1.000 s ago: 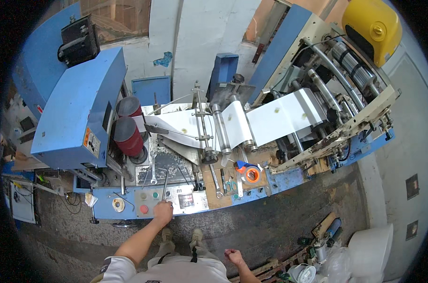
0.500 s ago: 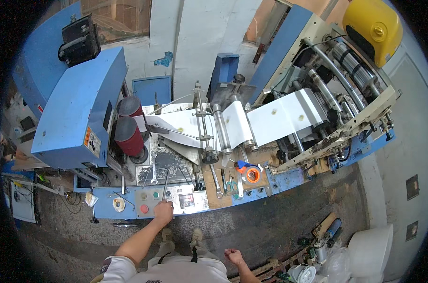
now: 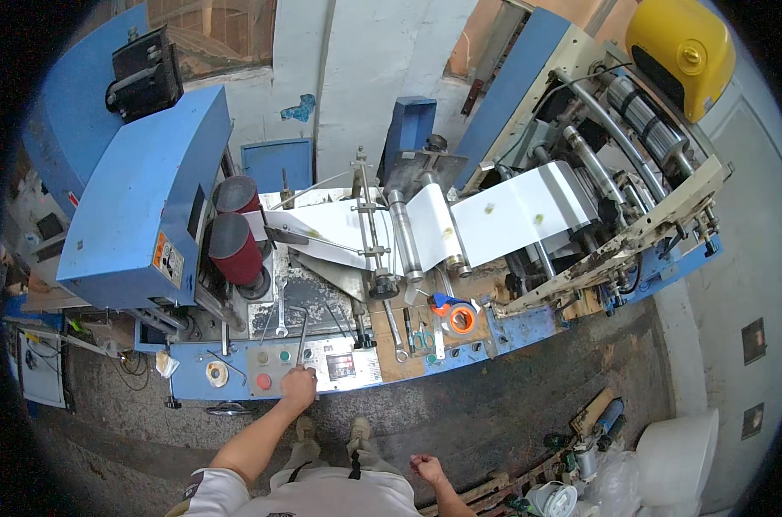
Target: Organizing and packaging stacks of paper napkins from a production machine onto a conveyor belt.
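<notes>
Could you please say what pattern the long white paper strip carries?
Small, spaced yellowish-green spots mark the long white paper strip; head view shows it best.

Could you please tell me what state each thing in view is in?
Left hand: curled at the control panel's edge, grip unclear
Right hand: loosely curled, apparently empty
White paper strip: threaded over rollers, spotted
Dark red cylinders: upright
Orange tape roll: lying flat
Scissors: lying flat
Wrenches: lying flat
</notes>
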`<move>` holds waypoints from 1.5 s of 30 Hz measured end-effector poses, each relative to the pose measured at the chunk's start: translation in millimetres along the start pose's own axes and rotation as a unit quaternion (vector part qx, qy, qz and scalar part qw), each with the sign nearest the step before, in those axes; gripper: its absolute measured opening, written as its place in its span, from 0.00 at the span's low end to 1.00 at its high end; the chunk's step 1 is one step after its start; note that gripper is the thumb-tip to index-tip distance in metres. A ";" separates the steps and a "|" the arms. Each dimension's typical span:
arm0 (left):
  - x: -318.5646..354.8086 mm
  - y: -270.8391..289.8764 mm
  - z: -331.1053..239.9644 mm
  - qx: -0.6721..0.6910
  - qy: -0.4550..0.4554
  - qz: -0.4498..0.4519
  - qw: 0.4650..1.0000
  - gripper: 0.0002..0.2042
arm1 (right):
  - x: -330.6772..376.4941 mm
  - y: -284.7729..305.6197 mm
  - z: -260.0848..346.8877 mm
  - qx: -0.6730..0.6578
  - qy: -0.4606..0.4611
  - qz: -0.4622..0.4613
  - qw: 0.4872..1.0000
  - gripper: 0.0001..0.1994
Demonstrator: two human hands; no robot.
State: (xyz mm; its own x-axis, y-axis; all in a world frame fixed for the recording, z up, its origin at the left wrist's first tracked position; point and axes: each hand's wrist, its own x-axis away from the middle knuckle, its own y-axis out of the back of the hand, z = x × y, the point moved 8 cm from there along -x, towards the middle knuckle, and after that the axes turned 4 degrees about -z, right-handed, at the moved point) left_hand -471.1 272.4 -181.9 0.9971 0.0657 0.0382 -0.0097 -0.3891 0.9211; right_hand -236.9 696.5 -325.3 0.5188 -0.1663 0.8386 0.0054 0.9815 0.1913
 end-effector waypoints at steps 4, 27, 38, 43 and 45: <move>-1.2 0.0 -0.3 -0.010 0.013 0.019 1.000 0.07 | 1.4 0.3 3.9 0.008 -0.001 -0.002 1.000 0.10; -0.3 -2.4 4.4 -0.007 0.005 -0.006 1.000 0.06 | -10.8 0.6 -10.9 0.006 0.006 -0.010 1.000 0.10; -0.8 5.0 -6.7 -0.001 -0.005 -0.001 1.000 0.06 | -6.8 3.1 -7.8 0.014 0.012 -0.007 1.000 0.10; 1.3 4.1 -3.7 -0.008 0.001 0.007 1.000 0.06 | 1.7 -1.9 0.7 -0.013 0.003 -0.001 1.000 0.10; 0.8 5.0 -6.2 -0.008 -0.001 0.010 1.000 0.07 | 1.4 -0.6 -0.9 -0.017 0.001 -0.002 1.000 0.10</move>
State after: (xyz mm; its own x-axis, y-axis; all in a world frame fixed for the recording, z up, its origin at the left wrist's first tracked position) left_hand -470.8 276.2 -174.9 0.9969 0.0554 0.0563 -0.0314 -0.3757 0.9262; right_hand -235.4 695.8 -324.7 0.5208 -0.1707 0.8365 0.0367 0.9834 0.1778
